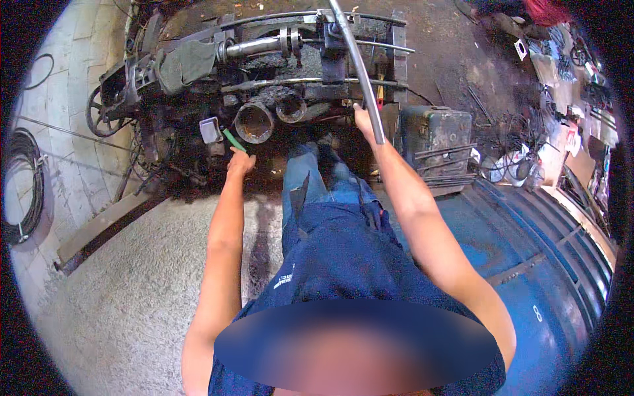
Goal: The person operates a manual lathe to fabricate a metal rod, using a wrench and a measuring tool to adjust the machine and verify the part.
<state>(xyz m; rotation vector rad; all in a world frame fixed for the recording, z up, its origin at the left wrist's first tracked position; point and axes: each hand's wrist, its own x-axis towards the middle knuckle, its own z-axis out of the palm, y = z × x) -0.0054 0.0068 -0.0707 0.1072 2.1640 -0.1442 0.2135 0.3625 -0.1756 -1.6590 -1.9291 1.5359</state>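
Note:
My left hand [242, 162] is closed around the lower end of a green handle [234, 139] at the near left side of a dark, greasy lathe-like machine [310, 82]. Just left of the handle's upper end sits a small pale square-faced box [211, 131]. My right hand [362, 120] reaches to the machine's near edge, its fingers curled. What they grip is too small and dark to make out. A long grey metal bar [360, 66] slants over the machine, its lower end overlapping my right wrist in view. Two open round pipe ends [255, 123] face me between my hands.
A handwheel [99, 109] stands at the machine's left end, and a grey cloth [188, 66] drapes over it. On the right are a dark green metal box [437, 135] and a blue ribbed metal panel [528, 264]. A coiled black hose [26, 185] hangs at far left.

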